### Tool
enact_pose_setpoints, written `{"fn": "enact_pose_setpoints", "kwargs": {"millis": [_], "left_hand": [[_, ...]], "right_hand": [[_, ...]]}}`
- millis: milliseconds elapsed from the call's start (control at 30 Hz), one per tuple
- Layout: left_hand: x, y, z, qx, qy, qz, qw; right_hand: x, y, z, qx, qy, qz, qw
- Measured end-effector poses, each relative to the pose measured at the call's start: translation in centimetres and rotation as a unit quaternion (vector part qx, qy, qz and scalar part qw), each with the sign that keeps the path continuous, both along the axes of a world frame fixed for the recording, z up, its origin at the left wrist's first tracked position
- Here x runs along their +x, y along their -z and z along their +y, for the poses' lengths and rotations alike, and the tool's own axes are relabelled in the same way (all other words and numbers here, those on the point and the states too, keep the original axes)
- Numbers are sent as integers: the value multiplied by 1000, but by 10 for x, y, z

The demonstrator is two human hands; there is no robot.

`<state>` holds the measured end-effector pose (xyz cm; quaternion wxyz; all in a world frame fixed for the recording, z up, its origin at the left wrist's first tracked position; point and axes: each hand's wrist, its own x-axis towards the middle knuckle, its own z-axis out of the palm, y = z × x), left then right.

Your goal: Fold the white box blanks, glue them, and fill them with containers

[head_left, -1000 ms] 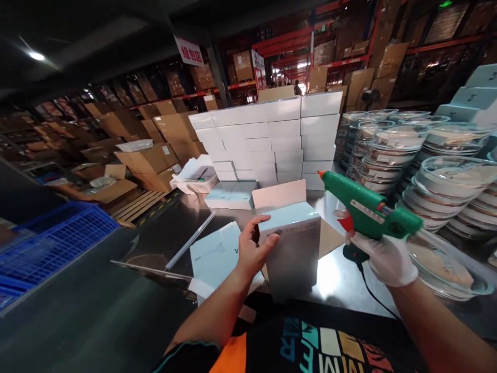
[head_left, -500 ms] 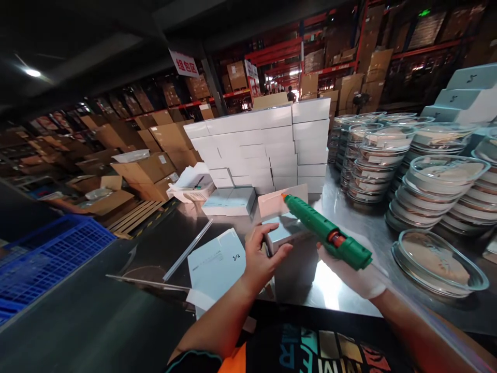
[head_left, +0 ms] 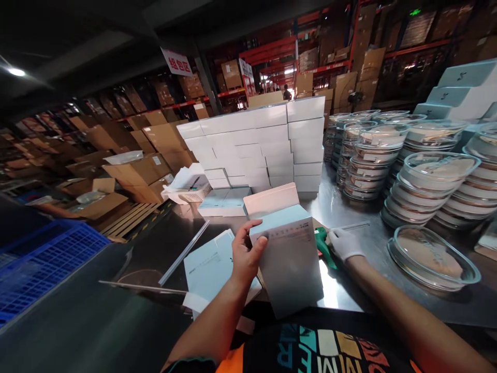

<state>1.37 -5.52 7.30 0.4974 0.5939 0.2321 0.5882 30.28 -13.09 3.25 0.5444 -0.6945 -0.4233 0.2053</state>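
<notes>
With left hand (head_left: 244, 257), pinching box (head_left: 289, 264) at upper left corner between thumb and fingers. Right of those fingers, at table's (head_left: 338, 211) near edge, long axis upright. With gloved right hand (head_left: 345, 245) farther off, beside glue gun (head_left: 325, 247); partly hidden, cannot tell whether gripping.

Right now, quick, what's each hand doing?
Left hand: closed on the box at its upper left corner.
Right hand: gloved, by the green glue gun; can't tell if it grips it.
</notes>
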Motion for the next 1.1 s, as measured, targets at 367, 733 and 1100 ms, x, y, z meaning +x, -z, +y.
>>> {"fn": "enact_pose_setpoints", "kwargs": {"millis": [367,733,1100], "left_hand": [[22,6,-5,145,3,44,988],[14,-2,14,353,111,23,929],[6,-101,-18,456,185,470,733]], "right_hand": [[-54,-79,-28,118,-206,69,969],[-35,-62,-49,273,-298,-145,903],[-44,-53,-65,198,-301,-314,879]]}}
